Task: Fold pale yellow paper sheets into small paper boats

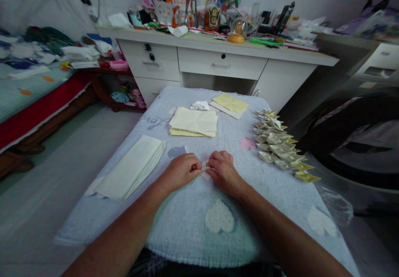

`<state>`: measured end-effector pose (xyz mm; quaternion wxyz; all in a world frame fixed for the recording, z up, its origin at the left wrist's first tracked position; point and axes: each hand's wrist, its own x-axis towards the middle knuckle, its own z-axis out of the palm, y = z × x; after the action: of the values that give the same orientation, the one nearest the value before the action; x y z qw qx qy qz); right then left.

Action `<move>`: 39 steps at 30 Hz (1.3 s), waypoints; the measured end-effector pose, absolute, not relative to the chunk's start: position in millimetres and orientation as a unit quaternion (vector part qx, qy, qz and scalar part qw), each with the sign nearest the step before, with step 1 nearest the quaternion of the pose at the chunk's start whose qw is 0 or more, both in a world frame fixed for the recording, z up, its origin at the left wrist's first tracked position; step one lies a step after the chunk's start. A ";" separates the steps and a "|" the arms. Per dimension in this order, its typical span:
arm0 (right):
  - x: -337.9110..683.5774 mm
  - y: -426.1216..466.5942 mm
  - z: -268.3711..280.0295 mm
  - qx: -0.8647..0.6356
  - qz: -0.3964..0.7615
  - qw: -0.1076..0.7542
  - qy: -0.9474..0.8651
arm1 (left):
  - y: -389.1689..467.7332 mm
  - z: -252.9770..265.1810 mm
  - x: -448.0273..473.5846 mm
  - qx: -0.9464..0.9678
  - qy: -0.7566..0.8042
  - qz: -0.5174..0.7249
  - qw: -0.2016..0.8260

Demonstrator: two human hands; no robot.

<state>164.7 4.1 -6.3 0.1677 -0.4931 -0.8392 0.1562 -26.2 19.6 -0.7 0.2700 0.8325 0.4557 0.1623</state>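
Between my two hands is a small piece of pale paper [205, 170], partly hidden by the fingers. My left hand [184, 168] pinches its left side, thumb against curled fingers. From the other side my right hand [225, 171] grips it with bent fingers. A stack of cream and yellow paper sheets [195, 121] lies just beyond the hands. To the left is a long pile of folded pale paper [131, 169]. Several folded paper boats [277, 144], cream and yellow, stand in rows at the right.
A blue patterned cloth [187, 214] covers the table. Crumpled white paper [200, 105] and a yellow sheet [230, 102] lie at the back. Behind stands a white desk [149, 57] with a jar [213, 13] and clutter. A bed [46, 98] is left, a washing machine [374, 73] right.
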 end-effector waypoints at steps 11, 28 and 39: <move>165.1 1.6 -7.2 -0.506 0.160 0.171 -0.831 | 18.1 3.4 -23.6 0.848 0.446 0.146 0.245; 176.8 1.2 -6.0 -0.539 0.187 0.209 -0.794 | 16.8 4.0 -22.7 0.850 0.455 0.138 0.227; 168.8 5.6 -3.5 -0.579 0.173 0.138 -0.785 | 12.3 2.1 -18.2 0.848 0.480 0.120 0.191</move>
<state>168.8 5.6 -3.5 0.1377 -0.5788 -0.7850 0.1725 -18.2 12.3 2.1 0.1906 0.8477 0.4801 0.1204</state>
